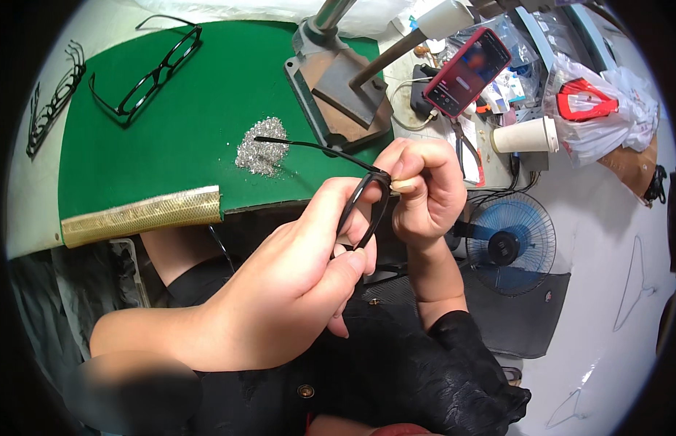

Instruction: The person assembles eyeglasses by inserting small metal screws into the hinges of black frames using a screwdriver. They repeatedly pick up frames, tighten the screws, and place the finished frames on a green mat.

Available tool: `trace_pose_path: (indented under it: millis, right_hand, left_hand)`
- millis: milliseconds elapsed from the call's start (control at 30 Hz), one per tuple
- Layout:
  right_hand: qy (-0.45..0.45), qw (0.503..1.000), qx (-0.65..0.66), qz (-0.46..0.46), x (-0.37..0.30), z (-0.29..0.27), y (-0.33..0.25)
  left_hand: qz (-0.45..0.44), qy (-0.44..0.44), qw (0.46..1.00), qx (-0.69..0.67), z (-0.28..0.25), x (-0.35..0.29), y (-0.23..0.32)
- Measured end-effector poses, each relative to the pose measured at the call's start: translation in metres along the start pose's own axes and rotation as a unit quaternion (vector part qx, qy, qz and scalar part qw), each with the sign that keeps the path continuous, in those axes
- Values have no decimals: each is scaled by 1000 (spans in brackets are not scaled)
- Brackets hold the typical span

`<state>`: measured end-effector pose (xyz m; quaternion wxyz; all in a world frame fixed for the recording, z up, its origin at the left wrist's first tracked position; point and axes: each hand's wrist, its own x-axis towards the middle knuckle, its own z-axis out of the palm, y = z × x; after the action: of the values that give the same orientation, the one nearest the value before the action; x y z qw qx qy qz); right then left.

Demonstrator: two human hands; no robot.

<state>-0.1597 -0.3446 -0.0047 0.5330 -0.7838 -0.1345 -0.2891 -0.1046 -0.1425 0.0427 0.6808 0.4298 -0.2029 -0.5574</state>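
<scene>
My left hand (294, 283) grips a black glasses frame (368, 211) by its lens rim, held above my lap. One thin black temple arm (309, 147) sticks out from the frame toward the table. My right hand (421, 185) is pinched shut at the frame's hinge corner; whether it holds a small part there is hidden by the fingers. A pile of tiny shiny metal screws (262, 149) lies on the green mat (171, 145), just beyond the temple's tip.
A finished pair of black glasses (149, 73) lies at the mat's far side, more frames (54, 98) at the left edge. A metal press base (341, 91) stands behind. A red phone (467, 71), paper cup (525, 135), pliers (465, 149) and small blue fan (509, 243) are at right.
</scene>
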Motion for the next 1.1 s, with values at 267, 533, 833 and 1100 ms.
trace_pose_path:
  millis: [267,533,833,1100]
  right_hand:
    - [6,999,10,35,-1,3,-5]
    - [-14,998,-7,57,-3,-3,-7]
    - [24,999,42,13,-2,1,-5]
    - [23,997,49,-52,6,3,-1]
  left_hand:
    - [10,-9,995,101,-7,-1,-2]
    - [36,-17,988,150,-9,-1,-7]
    - [-47,-66,991,-105,-11,1,5]
    - [-56,-74,985,-145,-13,2,7]
